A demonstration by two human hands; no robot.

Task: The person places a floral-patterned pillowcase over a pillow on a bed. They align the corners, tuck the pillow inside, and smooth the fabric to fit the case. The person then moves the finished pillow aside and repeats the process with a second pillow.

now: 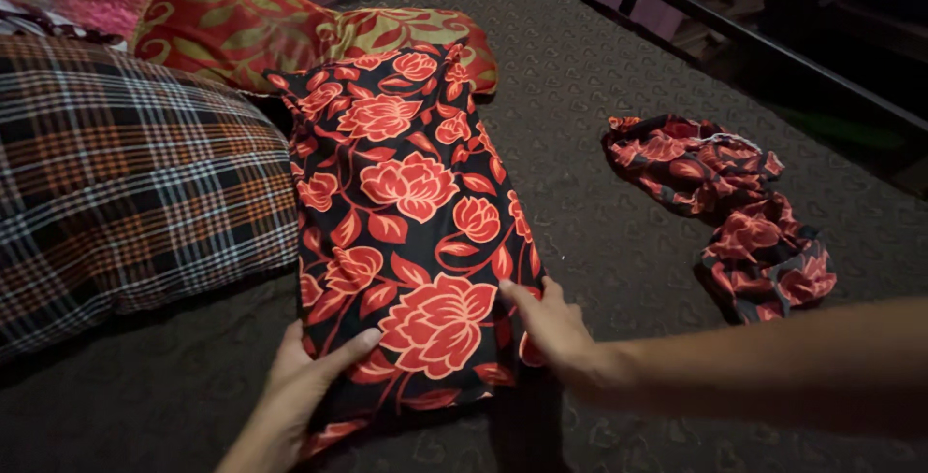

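Your left hand point(307, 369) and right hand point(549, 323) both clasp the near end of the floral pillow point(406, 212) on the bed point(599, 96); you seem to be fitting its cover, so next pull it evenly.

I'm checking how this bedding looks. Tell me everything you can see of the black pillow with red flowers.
The pillow is long and plump, in a black cloth cover printed with large red flowers and leaves. It lies lengthwise on the dark mattress, its far end against a red and gold cushion, its left side beside a plaid pillow. The cover is creased near its near end. The left hand grips the near left corner; the right hand presses the near right edge.
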